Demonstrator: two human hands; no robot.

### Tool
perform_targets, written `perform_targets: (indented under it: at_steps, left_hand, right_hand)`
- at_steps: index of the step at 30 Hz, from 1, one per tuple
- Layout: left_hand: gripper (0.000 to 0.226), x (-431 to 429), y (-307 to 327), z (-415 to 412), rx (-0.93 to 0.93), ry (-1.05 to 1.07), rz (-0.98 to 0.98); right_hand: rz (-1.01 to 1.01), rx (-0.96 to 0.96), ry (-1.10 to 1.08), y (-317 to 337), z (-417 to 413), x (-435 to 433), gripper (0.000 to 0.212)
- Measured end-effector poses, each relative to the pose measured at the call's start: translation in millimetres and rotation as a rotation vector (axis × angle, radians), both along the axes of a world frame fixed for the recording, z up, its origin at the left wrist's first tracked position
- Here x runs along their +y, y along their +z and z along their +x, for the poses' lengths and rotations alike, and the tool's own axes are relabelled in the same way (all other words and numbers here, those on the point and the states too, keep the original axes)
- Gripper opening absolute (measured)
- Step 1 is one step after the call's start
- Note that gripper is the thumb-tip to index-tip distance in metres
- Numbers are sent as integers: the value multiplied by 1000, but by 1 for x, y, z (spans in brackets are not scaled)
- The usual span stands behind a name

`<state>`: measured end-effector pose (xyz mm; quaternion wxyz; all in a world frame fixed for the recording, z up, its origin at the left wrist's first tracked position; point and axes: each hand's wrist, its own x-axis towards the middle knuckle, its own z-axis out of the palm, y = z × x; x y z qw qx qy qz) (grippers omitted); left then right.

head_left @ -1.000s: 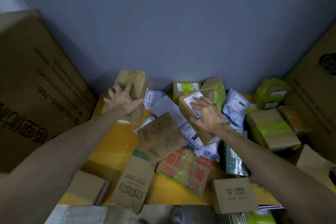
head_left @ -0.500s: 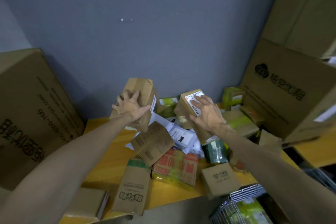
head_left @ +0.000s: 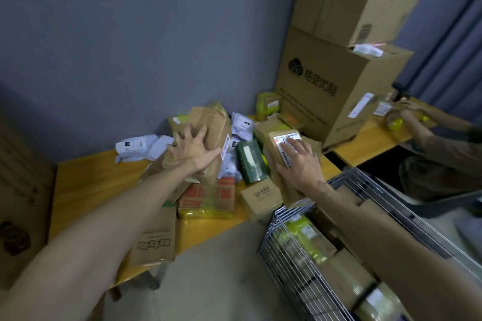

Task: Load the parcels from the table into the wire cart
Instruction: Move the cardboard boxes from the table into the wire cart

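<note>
My left hand point(head_left: 194, 148) grips a brown cardboard parcel point(head_left: 212, 122), held up over the parcel heap on the yellow table point(head_left: 88, 185). My right hand point(head_left: 300, 164) grips a second brown parcel with a white label point(head_left: 283, 139), lifted near the table's right end, just above the far corner of the wire cart point(head_left: 292, 263). The cart stands at lower right and holds several brown and green-taped parcels. On the table lie a red and green parcel point(head_left: 206, 200), a dark green box point(head_left: 251, 161), a small brown box point(head_left: 260, 199) and white mailer bags point(head_left: 135, 146).
Large cardboard boxes point(head_left: 336, 94) are stacked at the table's right end, another big box point(head_left: 18, 190) stands at left. A second person point(head_left: 443, 148) works at a neighbouring table on the right. Grey wall behind; grey floor below the table edge.
Both hands have lifted their parcels off the heap and carried them to the right. My view has swung right, bringing the wire cart and the second person into sight.
</note>
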<state>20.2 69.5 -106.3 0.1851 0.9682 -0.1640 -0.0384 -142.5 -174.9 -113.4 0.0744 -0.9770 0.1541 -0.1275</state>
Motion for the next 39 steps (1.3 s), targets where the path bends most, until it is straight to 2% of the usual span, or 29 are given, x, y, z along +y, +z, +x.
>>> perform_targets:
  at_steps: [11, 15, 20, 26, 31, 39]
  left_hand:
    - [87, -145, -9, -104, 34, -322, 23]
    - [88, -209, -13, -164, 22, -449, 99]
    - [88, -281, -21, -238, 24, -536, 108]
    - [89, -360, -33, -313, 87, -580, 75]
    - [91, -382, -45, -331, 105, -561, 137]
    - [87, -388, -76, -304, 152, -492, 207]
  right_hand:
    - [47, -40, -320, -18, -164, -93, 54]
    - [46, -32, -434, -28, -240, -132, 61]
    - [42, -60, -556, -37, -333, -177, 54]
    - [75, 31, -618, -59, -428, -233, 59]
    - [121, 70, -613, -74, -447, -254, 63]
    - [198, 112, -557, -103, -406, -279, 63]
